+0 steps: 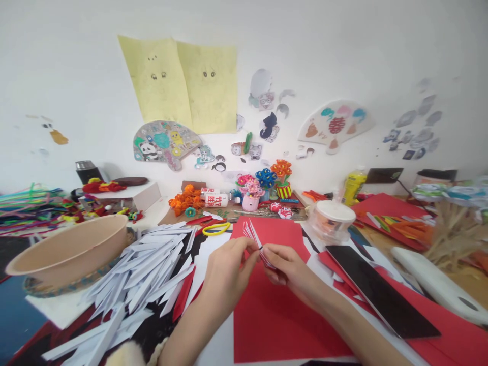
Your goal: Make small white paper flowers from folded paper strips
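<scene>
My left hand [229, 267] and my right hand [286, 263] meet above a red sheet of paper [278, 325]. Between them is a small fanned bundle of narrow folded paper pieces [252, 233], white with red edges. My right fingers are closed round its lower part. The left thumb and fingers pinch it near a dark spot at its middle, and the fanned ends point up and left. What the dark spot is I cannot make out. White folded paper strips [143, 269] lie heaped left of my left hand, and yellow-handled scissors [216, 229] rest behind them.
A beige basin [68, 249] stands at the left. A black phone-like slab [381, 290] lies on red paper at the right, beside a long white device [438, 284]. Behind are a lidded white tub [334, 216], a yellow bottle [354, 187] and small craft flower pots [250, 193].
</scene>
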A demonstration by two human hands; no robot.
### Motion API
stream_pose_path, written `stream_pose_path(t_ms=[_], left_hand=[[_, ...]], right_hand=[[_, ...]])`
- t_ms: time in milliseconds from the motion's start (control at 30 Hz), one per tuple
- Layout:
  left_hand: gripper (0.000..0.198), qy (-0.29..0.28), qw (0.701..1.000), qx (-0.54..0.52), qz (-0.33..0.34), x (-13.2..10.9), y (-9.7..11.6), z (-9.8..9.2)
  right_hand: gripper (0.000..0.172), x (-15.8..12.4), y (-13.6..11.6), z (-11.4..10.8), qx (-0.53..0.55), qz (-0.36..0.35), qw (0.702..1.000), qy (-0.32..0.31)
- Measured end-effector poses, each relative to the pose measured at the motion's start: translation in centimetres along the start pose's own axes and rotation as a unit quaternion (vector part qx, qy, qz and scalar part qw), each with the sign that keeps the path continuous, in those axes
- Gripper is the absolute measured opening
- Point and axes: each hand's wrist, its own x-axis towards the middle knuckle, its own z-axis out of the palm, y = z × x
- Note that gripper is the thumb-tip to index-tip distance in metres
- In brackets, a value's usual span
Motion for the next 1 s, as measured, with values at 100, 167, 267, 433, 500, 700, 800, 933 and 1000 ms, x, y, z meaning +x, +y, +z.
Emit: stream_pose_path(t_ms=[100, 167, 267, 433, 500, 700, 800, 933, 1000], left_hand=[[0.009, -0.014, 0.999, 0.034, 0.006, -0.1, -0.1, 0.0], [0.008, -0.021, 0.999, 0.050, 0.008, -0.1, -0.2, 0.1], [0.007, -0.014, 0.998, 0.064, 0.016, -0.2, -0.3, 0.3], [0.011, 0.046, 0.982, 0.166, 0.081, -0.3, -0.4, 0.6], [0.013, 0.056, 0.969, 0.216, 0.108, -0.3, -0.5, 0.7], [0.015, 0.053, 0.940, 0.313, 0.125, -0.4, -0.1, 0.9], [0.017, 0.018, 0.928, 0.357, 0.104, -0.4, 0.5, 1.2], [0.022, -0.014, 0.931, 0.360, 0.049, -0.5, 1.0, 1.9], [0.023, -0.037, 0.935, 0.352, 0.027, -0.4, 1.1, 2.1]], right_hand=[[0.043, 0.2, 0.2, 0.0, -0.062, -0.024, 0.998, 0.015], [0.045, 0.3, 0.3, -0.1, -0.109, -0.042, 0.993, 0.026], [0.046, 0.5, 0.4, -0.2, -0.162, -0.063, 0.984, 0.035], [0.040, 0.3, 0.2, -0.1, -0.214, -0.082, 0.971, 0.061], [0.037, 0.2, 0.0, 0.0, -0.246, -0.089, 0.963, 0.071], [0.030, -0.1, 0.1, 0.3, -0.350, -0.146, 0.920, 0.097], [0.027, -0.1, 0.4, 0.4, -0.398, -0.169, 0.896, 0.098], [0.021, -0.1, 0.8, 0.3, -0.477, -0.184, 0.855, 0.084], [0.020, -0.2, 1.0, 0.1, -0.510, -0.197, 0.834, 0.073]])
